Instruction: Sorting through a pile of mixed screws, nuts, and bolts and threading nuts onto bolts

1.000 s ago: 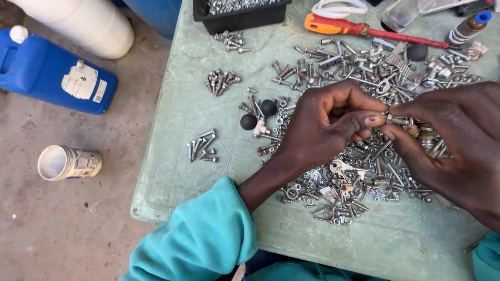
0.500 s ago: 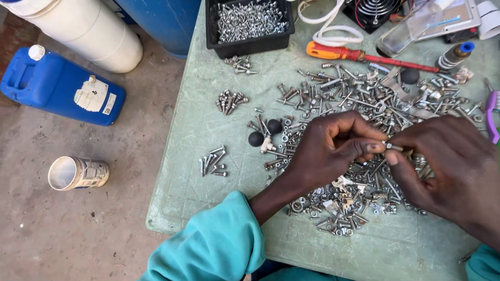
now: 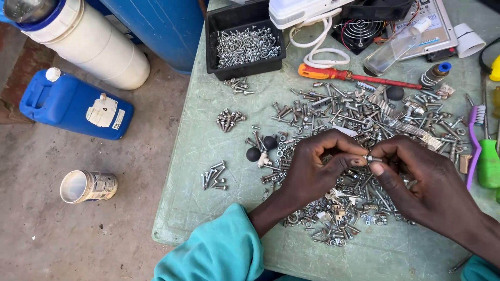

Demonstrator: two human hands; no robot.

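Both hands, left hand (image 3: 317, 166) and right hand (image 3: 422, 182), pinch a small bolt (image 3: 373, 158) above the hardware pile (image 3: 344, 208). If either grip loosens, the bolt could vanish among look-alikes.

A pale green table (image 3: 208, 171), worn and stained, is set on a grey concrete floor (image 3: 62, 239). Red brick paving (image 3: 13, 78) is seen at the far left edge. The scene is lit by even daylight, and only soft shadows are cast.
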